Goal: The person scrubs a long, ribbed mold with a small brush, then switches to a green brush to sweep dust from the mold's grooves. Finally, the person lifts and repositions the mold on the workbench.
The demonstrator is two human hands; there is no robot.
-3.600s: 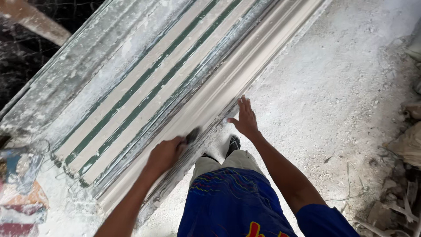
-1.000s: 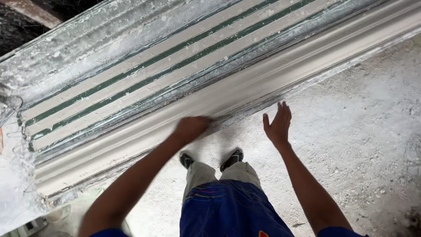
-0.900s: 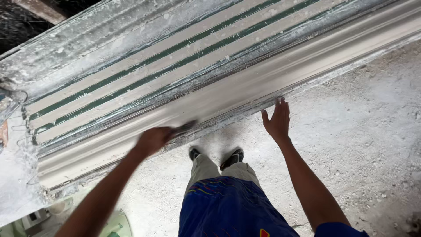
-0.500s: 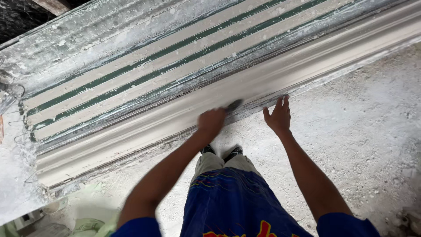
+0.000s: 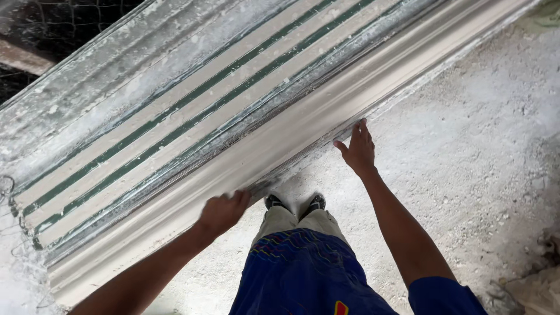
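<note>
Dusty grey floor (image 5: 466, 134) takes up the right side, with lots of open room there. Next to it runs a long work bench (image 5: 146, 87) with green and white stripes, going from bottom left up to top right. On the bench's near edge lies a long white plaster strip (image 5: 326, 114), right along the side closest to the person. The person's blue shorts (image 5: 303, 274) and dark shoes (image 5: 294, 203) are just beside that edge. The right hand (image 5: 357, 150) is open flat, fingers spread, touching the bench's edge. The left hand (image 5: 221, 213) is curled shut around a small dark tool (image 5: 258, 189), which rests against the strip's near edge.
</note>
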